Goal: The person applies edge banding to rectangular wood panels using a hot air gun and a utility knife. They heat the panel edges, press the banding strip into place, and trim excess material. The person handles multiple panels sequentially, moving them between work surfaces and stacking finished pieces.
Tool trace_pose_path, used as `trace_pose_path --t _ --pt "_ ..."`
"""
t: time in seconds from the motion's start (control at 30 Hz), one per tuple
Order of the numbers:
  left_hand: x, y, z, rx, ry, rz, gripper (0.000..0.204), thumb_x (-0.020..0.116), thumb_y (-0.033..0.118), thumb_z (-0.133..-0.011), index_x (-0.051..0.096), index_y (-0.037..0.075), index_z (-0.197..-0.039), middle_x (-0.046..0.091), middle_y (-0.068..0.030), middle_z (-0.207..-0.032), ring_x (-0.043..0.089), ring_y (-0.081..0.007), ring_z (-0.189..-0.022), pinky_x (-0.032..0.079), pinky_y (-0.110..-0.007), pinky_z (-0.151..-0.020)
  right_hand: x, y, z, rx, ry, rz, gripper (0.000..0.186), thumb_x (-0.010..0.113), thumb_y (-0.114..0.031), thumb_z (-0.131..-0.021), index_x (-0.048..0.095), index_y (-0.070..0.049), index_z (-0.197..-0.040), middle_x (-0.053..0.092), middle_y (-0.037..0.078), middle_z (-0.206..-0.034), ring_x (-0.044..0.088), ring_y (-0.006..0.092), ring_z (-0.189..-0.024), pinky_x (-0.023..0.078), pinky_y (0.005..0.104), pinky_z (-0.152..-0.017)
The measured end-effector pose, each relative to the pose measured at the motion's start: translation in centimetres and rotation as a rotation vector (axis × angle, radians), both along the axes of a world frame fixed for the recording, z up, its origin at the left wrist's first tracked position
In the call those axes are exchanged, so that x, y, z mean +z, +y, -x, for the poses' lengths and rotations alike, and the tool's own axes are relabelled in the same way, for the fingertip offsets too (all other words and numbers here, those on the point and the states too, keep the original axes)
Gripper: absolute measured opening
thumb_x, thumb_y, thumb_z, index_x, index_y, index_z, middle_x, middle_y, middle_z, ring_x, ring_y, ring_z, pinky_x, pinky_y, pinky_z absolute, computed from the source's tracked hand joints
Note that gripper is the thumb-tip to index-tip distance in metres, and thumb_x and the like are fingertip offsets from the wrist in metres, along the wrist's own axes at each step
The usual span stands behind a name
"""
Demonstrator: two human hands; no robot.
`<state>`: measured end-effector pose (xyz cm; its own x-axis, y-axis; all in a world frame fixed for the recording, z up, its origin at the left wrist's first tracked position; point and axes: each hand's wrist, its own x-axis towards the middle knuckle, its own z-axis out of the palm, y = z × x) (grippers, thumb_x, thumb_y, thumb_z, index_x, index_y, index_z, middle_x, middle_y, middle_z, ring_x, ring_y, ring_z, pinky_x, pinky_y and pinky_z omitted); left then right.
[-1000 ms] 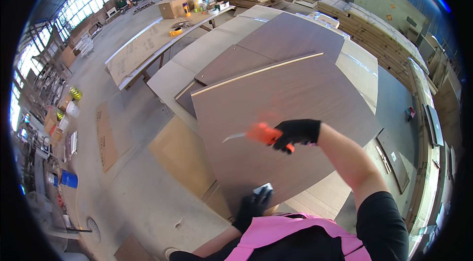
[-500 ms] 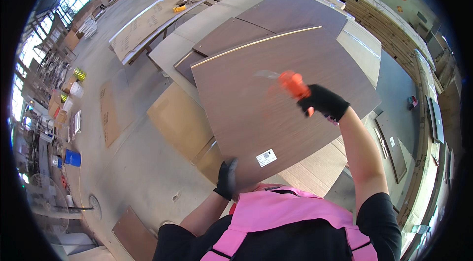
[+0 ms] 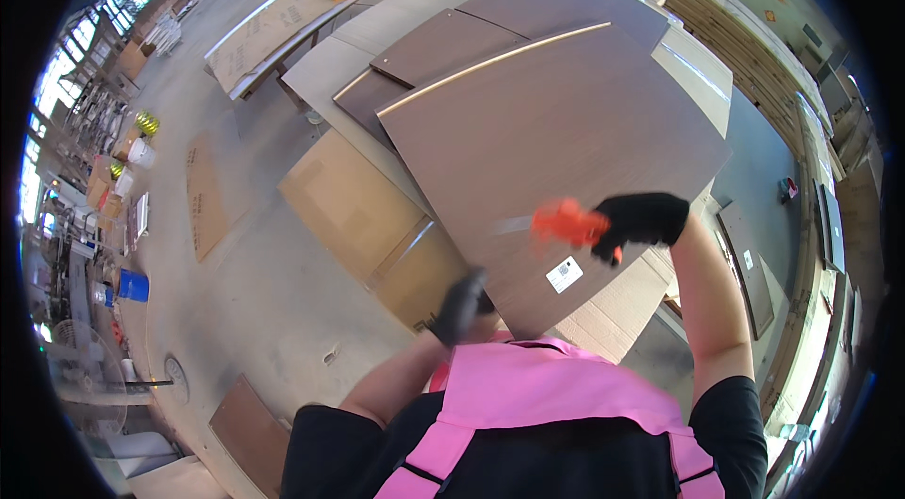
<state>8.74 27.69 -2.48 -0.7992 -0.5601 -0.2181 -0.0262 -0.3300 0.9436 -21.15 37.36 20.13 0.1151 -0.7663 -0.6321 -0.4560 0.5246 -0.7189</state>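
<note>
A large brown panel (image 3: 556, 131) with a pale far edge lies tilted on a stack of other brown panels (image 3: 566, 4) and cardboard. In my black-gloved right hand (image 3: 643, 219) is an orange hand-held tool (image 3: 568, 222), held above the panel's near part. Motion blurs the tool, and a pale translucent streak shows at its front; its exact kind is unclear. A white label (image 3: 565, 275) is stuck on the panel just below it. My gloved left hand (image 3: 459, 309) is beside the panel's near left edge, its fingers smeared by motion.
Flattened cardboard (image 3: 353, 216) juts out left of the stack. A low table (image 3: 273, 32) carrying a box and tools stands at the far left. Stacked boards (image 3: 745, 47) line the right. A fan (image 3: 90, 372) and a blue bucket (image 3: 134, 286) stand on the left.
My right hand has brought the orange tool down toward me, near the label. The panel's near end has shifted right. My left hand has moved slightly right and up.
</note>
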Motion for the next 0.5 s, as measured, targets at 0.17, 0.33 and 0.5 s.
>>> trace_pose_path --t 0.17,0.33,0.5 --pt "-1.1 -11.6 1.8 0.156 -0.228 0.309 0.043 0.051 0.036 -0.096 0.065 -0.004 -0.101 0.068 -0.0096 -0.101 0.060 -0.0182 -0.093 0.046 -0.034 -0.085 2.2 1.0 -1.1 -0.114 0.104 -0.105 0.022 0.067 -0.011 -0.077 0.062 0.002 -0.094 0.065 0.008 -0.072 0.062 0.0144 -0.061 0.050 0.0280 -0.060" --pt "-0.7 -20.2 4.6 0.324 -0.342 0.295 0.049 0.053 0.041 -0.093 0.066 -0.006 -0.087 0.070 -0.0131 -0.090 0.063 -0.0261 -0.090 0.047 -0.039 -0.080 2.4 -1.5 -3.9 -0.258 0.199 0.126 0.019 0.066 -0.013 -0.077 0.061 0.002 -0.089 0.064 0.006 -0.068 0.061 0.0129 -0.060 0.049 0.0282 -0.060" --pt "0.8 -22.6 4.5 0.394 -0.266 0.129 0.036 0.061 0.036 -0.091 0.068 0.001 -0.084 0.070 -0.0099 -0.083 0.064 -0.0161 -0.077 0.050 -0.030 -0.063 1.7 -3.0 -4.9 0.210 -0.033 -0.098 0.019 0.069 -0.014 -0.078 0.064 -0.001 -0.092 0.065 0.005 -0.071 0.058 0.0115 -0.060 0.048 0.0263 -0.058"
